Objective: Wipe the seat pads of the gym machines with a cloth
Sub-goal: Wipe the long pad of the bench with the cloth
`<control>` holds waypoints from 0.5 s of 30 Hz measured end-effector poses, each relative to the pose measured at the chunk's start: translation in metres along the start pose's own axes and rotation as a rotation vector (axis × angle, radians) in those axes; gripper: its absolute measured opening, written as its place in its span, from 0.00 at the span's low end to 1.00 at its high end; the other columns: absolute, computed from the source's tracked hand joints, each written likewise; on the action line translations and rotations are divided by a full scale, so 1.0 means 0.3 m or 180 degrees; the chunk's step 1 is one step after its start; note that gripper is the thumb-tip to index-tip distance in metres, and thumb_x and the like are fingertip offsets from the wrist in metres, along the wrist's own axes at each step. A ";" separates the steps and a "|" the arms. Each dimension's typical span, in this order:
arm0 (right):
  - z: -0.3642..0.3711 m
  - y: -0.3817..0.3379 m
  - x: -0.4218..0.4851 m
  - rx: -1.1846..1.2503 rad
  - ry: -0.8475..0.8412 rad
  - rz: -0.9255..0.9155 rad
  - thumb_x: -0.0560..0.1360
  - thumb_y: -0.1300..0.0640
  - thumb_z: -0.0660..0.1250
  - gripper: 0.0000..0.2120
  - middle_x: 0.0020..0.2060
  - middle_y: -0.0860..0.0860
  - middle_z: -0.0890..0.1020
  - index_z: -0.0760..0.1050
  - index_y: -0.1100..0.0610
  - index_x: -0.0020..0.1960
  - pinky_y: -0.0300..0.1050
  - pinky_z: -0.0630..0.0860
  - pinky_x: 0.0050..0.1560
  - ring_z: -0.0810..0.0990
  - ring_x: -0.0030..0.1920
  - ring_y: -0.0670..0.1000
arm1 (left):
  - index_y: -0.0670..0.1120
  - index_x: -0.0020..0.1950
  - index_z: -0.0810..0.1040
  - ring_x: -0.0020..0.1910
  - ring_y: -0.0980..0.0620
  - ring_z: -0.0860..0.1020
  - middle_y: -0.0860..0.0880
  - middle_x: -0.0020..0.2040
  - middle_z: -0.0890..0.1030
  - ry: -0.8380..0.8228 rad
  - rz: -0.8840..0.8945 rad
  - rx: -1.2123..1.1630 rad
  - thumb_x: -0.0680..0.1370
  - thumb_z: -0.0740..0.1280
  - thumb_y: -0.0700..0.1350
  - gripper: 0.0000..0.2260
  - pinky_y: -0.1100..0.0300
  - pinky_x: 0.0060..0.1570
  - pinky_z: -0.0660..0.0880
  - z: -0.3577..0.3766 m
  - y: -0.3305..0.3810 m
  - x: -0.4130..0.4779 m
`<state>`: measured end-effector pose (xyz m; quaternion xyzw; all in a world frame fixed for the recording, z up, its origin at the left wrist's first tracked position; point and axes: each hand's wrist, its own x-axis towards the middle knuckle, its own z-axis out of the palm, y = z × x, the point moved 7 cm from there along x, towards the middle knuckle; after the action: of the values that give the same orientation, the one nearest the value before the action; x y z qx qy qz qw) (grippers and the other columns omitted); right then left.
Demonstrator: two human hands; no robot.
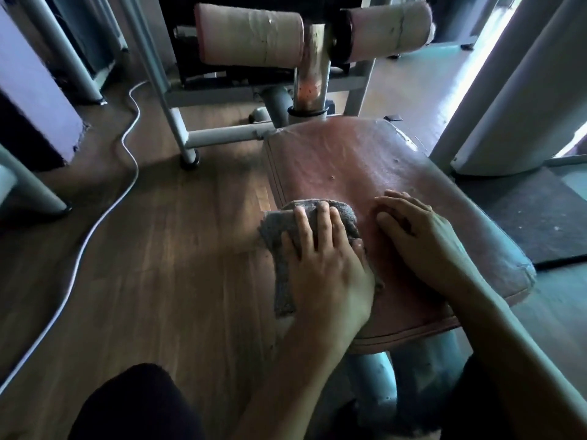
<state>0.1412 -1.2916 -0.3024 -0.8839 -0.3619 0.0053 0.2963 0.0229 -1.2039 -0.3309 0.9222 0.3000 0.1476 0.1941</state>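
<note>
A worn reddish seat pad [365,160] fills the middle right of the head view. A grey cloth [279,230] lies on the pad's left edge and hangs partly over its side. My left hand [324,265] presses flat on the cloth with fingers spread over it. Just to its right, my right hand [419,236] rests palm down on the bare pad, fingers slightly curled, holding nothing.
Two pale roller pads [251,33] [387,28] sit on a metal post [313,77] beyond the seat. A white cable [127,134] snakes across the wooden floor on the left. Grey machine frames [514,100] stand on both sides. A dark mat [540,217] lies right.
</note>
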 end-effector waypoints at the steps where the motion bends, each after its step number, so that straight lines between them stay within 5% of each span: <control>1: -0.024 0.021 -0.008 0.0086 0.0093 0.0090 0.81 0.51 0.63 0.15 0.70 0.45 0.74 0.77 0.48 0.67 0.45 0.61 0.74 0.68 0.72 0.46 | 0.42 0.77 0.64 0.78 0.40 0.57 0.46 0.77 0.64 -0.0032 0.0172 0.0206 0.79 0.45 0.53 0.29 0.38 0.74 0.54 0.006 0.043 0.011; 3: -0.067 0.061 -0.027 0.0237 0.0189 0.0231 0.78 0.47 0.59 0.19 0.69 0.45 0.75 0.77 0.49 0.66 0.36 0.62 0.68 0.70 0.70 0.45 | 0.40 0.77 0.64 0.78 0.39 0.59 0.43 0.77 0.65 -0.0175 0.0440 0.0465 0.80 0.43 0.53 0.30 0.36 0.74 0.54 0.051 0.126 0.032; 5: -0.115 0.100 -0.041 0.0335 0.0300 0.0296 0.75 0.47 0.57 0.23 0.67 0.44 0.76 0.77 0.49 0.66 0.32 0.61 0.64 0.71 0.67 0.42 | 0.40 0.80 0.53 0.80 0.39 0.49 0.42 0.80 0.54 -0.0497 0.0545 0.0632 0.77 0.35 0.53 0.34 0.36 0.76 0.44 0.104 0.199 0.050; 9: -0.142 0.148 -0.029 0.0575 0.0456 0.0469 0.80 0.54 0.62 0.15 0.63 0.42 0.76 0.79 0.52 0.65 0.33 0.63 0.67 0.71 0.64 0.39 | 0.41 0.80 0.45 0.79 0.42 0.39 0.44 0.81 0.45 -0.0955 0.0512 0.0279 0.77 0.35 0.57 0.35 0.39 0.74 0.34 0.121 0.296 0.081; 12: -0.135 0.108 -0.019 0.0715 0.0512 0.0446 0.79 0.50 0.61 0.16 0.65 0.48 0.78 0.79 0.52 0.64 0.49 0.68 0.71 0.74 0.67 0.48 | 0.47 0.78 0.61 0.78 0.49 0.58 0.49 0.78 0.62 -0.0790 0.0046 -0.1191 0.83 0.54 0.49 0.23 0.55 0.77 0.50 0.015 0.261 0.140; 15: -0.088 0.004 -0.022 0.0191 0.0173 0.0431 0.81 0.45 0.58 0.19 0.73 0.49 0.71 0.73 0.46 0.70 0.53 0.62 0.74 0.67 0.72 0.54 | 0.48 0.61 0.80 0.57 0.47 0.77 0.49 0.55 0.78 0.0568 -0.0233 -0.1824 0.74 0.59 0.42 0.18 0.57 0.60 0.71 -0.155 0.069 0.208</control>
<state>0.1430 -1.3102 -0.2824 -0.8969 -0.2928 0.0122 0.3313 0.0637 -1.1687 -0.2711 0.8019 0.2951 0.2996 0.4245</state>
